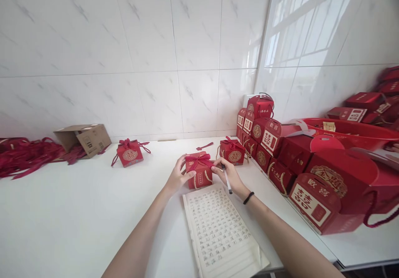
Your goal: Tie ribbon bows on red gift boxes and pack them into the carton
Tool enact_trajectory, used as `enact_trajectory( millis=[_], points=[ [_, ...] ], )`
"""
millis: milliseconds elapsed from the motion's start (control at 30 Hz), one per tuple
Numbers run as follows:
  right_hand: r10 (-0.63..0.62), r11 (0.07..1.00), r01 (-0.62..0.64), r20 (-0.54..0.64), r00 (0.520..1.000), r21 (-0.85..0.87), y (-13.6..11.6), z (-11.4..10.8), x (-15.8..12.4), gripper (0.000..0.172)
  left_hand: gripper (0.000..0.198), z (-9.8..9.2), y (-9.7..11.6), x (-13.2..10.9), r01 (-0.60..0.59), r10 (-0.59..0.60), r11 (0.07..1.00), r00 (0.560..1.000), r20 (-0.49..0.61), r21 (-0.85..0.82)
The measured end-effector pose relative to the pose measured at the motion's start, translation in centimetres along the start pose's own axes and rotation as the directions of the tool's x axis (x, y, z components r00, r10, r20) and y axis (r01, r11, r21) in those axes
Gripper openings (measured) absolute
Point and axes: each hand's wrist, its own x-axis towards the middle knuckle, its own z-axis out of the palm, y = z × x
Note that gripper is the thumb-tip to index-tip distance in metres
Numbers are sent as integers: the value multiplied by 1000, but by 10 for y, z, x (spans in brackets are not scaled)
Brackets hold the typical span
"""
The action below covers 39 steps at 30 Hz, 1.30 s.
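Note:
A small red gift box (203,181) with a ribbon bow (199,160) and twisted cord stands before me on the white table. My left hand (178,177) is closed around its left side, thumb on the front. At the box's right edge, the fingertips of my right hand (230,173) pinch by the bow's end. A pen (227,180) is tucked in that same hand, pointing down toward me. Just below the box lies an open notebook (218,228) with handwritten rows. Beside my right hand stands another bow-tied red box (233,152).
Stacked red boxes (271,139) line the right side, with a red basin (352,129) behind them. One bow-tied box (129,153) stands at left. An open cardboard box (93,142) and a heap of red ribbons (28,155) lie farther left. A tiled wall (149,99) rises behind.

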Motion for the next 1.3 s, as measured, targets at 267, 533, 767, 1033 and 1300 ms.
enact_trajectory(
  millis=[267,533,767,1033,1300],
  points=[
    [26,999,-27,16,1000,43,-5,3,-1,34,73,2,0,-2,-121,123,985,992,-4,120],
    [181,958,-176,1,984,227,-8,4,0,44,89,-4,-5,4,5,-4,1000,1000,26,-30],
    [240,936,-230,-4,971,265,-20,1,-3,38,88,-1,-2,1,-13,13,1000,999,34,8],
    [102,995,-102,30,994,-3,-16,-2,1,35,86,-1,-2,0,-45,42,997,998,42,62],
    [11,993,-8,21,1000,-121,-18,1,1,23,82,-2,-1,0,-70,66,990,997,38,123]
  ],
)
